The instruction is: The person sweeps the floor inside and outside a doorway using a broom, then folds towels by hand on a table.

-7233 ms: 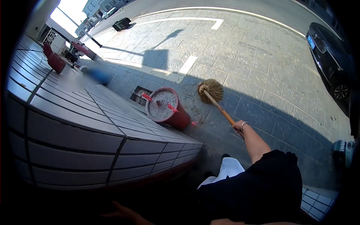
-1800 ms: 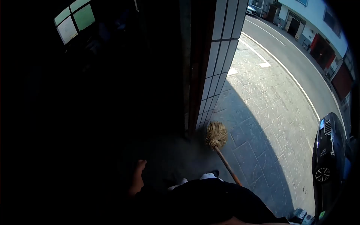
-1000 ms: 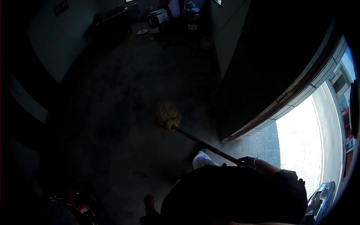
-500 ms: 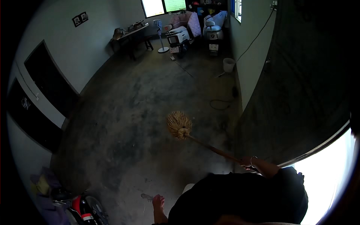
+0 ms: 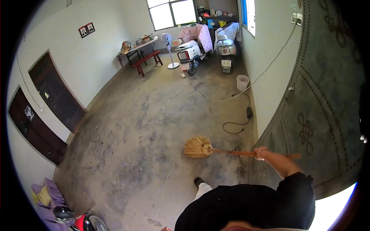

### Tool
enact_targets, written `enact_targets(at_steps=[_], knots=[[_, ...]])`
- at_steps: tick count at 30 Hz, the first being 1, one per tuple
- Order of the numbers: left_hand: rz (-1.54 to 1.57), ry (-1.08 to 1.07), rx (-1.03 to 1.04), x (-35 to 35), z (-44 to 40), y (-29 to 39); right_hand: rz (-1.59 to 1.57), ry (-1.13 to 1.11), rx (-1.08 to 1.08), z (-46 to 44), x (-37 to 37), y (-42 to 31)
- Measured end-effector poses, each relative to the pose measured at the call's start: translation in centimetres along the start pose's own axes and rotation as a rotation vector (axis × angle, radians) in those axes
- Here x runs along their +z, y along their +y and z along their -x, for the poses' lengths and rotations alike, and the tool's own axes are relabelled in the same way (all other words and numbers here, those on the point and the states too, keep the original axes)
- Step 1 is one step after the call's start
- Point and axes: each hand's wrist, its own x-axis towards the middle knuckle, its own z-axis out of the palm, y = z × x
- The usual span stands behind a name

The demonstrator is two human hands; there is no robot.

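My right hand is wrapped round the wooden handle of a straw broom. The handle runs almost level across the view, and its end sticks out past my wrist, which wears a bracelet. The bushy straw head points left, low over or on the concrete floor; whether it touches cannot be told. Just a sliver of my left hand shows at the bottom edge, away from the broom, its fingers mostly cut off. One shoe of mine stands below the broom head.
A large metal door stands close on the right. A cable with an adapter lies near the right wall by a white bucket. Two scooters, a fan, a bench and a table are at the back. A red vehicle is lower left.
The picture has brightened. The broom has swung right and lower in view, its handle now nearly level. My right hand has risen; my left hand has dropped almost out of view. A shoe now shows.
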Motion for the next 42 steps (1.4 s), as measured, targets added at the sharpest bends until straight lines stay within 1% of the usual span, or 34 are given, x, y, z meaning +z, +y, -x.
enact_targets(at_steps=[1,2,3,4,5,6,7,9,11,15,17,18,19,20,22,24,26,28,30,32,34,35,36,37,38,39,40,41,42], knots=[[0.011,0.0,0.01,-0.1,-1.3,1.1,0.001,0.01,0.009,-0.4,-2.2,0.1],[0.028,0.004,0.024,-0.1,-2.6,2.4,0.026,0.029,-0.025,-1.1,-4.2,0.4],[0.047,0.003,0.044,0.0,-4.3,4.2,0.047,0.052,-0.052,-1.7,-6.2,0.7],[0.077,-0.003,0.062,0.3,-5.8,6.5,0.037,0.069,-0.028,-2.8,-8.3,1.0],[0.105,-0.01,0.08,0.5,-7.3,9.2,0.105,0.073,-0.04,-4.1,-10.3,1.0],[0.131,-0.02,0.097,0.7,-8.7,11.9,0.168,0.072,-0.055,-5.2,-11.9,1.0],[0.153,-0.028,0.111,0.8,-10.1,14.6,0.144,0.075,-0.034,-5.3,-14.1,0.7],[0.196,-0.043,0.133,0.7,-12.5,19.6,0.204,0.024,-0.038,-5.2,-19.0,-0.1],[0.227,-0.056,0.15,0.8,-15.0,22.8,0.179,0.009,0.017,-6.2,-21.6,-0.4],[0.269,-0.097,0.118,0.4,-19.2,24.5,0.201,-0.018,0.13,-8.8,-24.1,1.3],[0.272,-0.113,0.102,0.0,-20.0,24.1,0.214,-0.029,0.125,-8.9,-26.0,2.4],[0.182,-0.098,0.274,0.4,-19.9,23.5,0.233,-0.032,0.116,-9.3,-26.8,3.1],[0.092,-0.082,0.447,0.9,-20.0,23.5,0.196,-0.014,0.139,-10.9,-26.8,4.5],[0.05,-0.062,0.435,1.5,-20.1,23.8,0.199,-0.016,0.141,-11.5,-27.3,5.4],[0.046,-0.048,0.279,2.4,-20.4,25.3,0.21,-0.073,0.233,-12.3,-28.5,7.0],[0.044,-0.032,0.167,2.9,-20.1,26.8,0.21,-0.085,0.245,-13.3,-28.9,9.4],[0.046,-0.02,0.107,3.6,-20.1,28.0,0.163,-0.178,0.305,-13.9,-30.2,11.1],[0.069,-0.003,0.047,4.4,-19.7,28.3,0.21,-0.13,0.366,-17.1,-28.0,14.3],[0.131,0.014,-0.004,5.6,-19.5,28.4,0.192,-0.088,0.307,-16.6,-27.7,16.5],[0.236,0.021,-0.035,7.3,-19.9,29.5,0.116,-0.144,0.412,-19.6,-26.0,21.2],[0.431,0.034,-0.068,9.4,-20.6,33.0,0.111,-0.21,0.401,-21.8,-24.5,25.2],[0.516,0.044,-0.084,10.5,-20.5,35.2,0.083,-0.217,0.466,-23.2,-23.3,27.2],[0.544,0.165,-0.082,11.7,-19.3,39.0,0.081,-0.135,0.515,-20.6,-24.8,24.9],[0.539,0.152,-0.042,12.8,-18.8,41.8,0.144,-0.067,0.499,-20.1,-24.6,24.5],[0.472,0.116,-0.024,13.9,-17.9,44.7,0.234,0.013,0.459,-22.8,-21.1,27.3],[0.472,0.083,0.008,14.9,-17.9,46.1,0.234,0.086,0.456,-24.8,-18.0,30.2],[0.474,0.054,0.036,15.8,-18.2,47.1,0.164,0.055,0.522,-23.5,-19.2,28.8],[0.43,0.019,0.061,16.3,-17.9,48.4,0.168,0.128,0.553,-26.3,-15.8,31.9],[0.383,-0.016,0.09,16.8,-17.7,49.2,0.107,0.024,0.594,-24.7,-18.1,29.7]])
